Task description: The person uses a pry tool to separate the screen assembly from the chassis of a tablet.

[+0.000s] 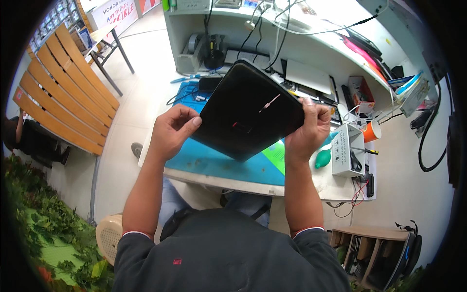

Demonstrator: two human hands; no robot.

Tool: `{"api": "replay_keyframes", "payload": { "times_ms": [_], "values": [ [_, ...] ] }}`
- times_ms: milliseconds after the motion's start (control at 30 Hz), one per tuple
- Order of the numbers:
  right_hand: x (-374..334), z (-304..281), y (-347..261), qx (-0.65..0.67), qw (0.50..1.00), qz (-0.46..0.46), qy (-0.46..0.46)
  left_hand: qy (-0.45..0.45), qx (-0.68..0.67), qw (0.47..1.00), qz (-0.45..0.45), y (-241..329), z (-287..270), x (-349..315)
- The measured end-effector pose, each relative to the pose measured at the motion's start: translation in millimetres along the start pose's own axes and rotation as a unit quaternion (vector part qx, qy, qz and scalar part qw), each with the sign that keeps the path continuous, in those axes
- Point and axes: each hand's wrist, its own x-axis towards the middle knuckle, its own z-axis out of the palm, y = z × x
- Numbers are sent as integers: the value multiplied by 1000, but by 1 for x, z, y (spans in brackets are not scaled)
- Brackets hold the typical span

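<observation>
A large black tablet [238,102] is raised above the blue work mat [209,163], tilted, with its dark screen toward me. On the screen glow a small red battery sign and a pale cable-like sign. My left hand [172,130] pinches the tablet's left edge between thumb and fingers. At the right edge, my right hand [307,130] grips the tablet near its corner, thumb on the front. The fingers behind the tablet are partly hidden. A bright green sheet [275,156] lies on the mat, partly covered by the tablet and my right hand.
Right of the mat are a green air blower bulb [322,159], a white box [343,151] with tools and an orange cup [372,131]. Cables and a silver panel [307,77] lie behind, under a white shelf [194,10]. Left is a slatted wooden bench [68,92].
</observation>
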Motion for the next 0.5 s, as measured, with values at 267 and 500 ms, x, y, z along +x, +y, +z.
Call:
{"api": "replay_keyframes", "payload": {
  "times_ms": [267,500],
  "values": [
    [5,-12,5,38,999,22,21,-22,-14,999,20,1,9,8],
    [11,-34,12,111,994,20,16,-53,-32,998,12,7,22,15]
  ]
}}
